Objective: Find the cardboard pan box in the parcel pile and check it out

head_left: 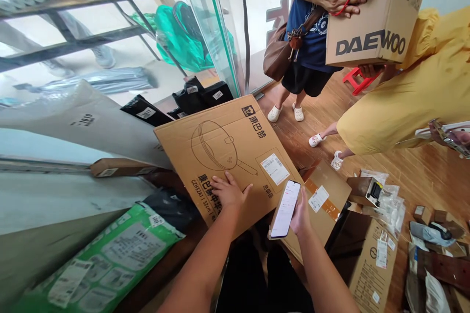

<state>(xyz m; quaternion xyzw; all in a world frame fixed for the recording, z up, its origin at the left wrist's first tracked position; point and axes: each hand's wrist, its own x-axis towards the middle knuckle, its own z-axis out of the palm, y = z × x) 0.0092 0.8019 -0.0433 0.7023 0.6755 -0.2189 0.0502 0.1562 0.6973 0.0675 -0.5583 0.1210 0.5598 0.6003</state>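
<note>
Both hands show, left (pixel 230 193) spread on a carton (pixel 235 149) marked "康巴赫 CZH32A1", right (pixel 301 215) grasping a phone (pixel 285 210).

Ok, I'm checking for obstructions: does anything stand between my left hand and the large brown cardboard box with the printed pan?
Nothing visible does: your left hand rests directly on the box. The rectangular, white-screened phone in your right hand is off to its right.

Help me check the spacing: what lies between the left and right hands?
The head view shows the phone, held in the right hand, and then a stretch of the pan-printed box, on which the left hand rests.
</note>
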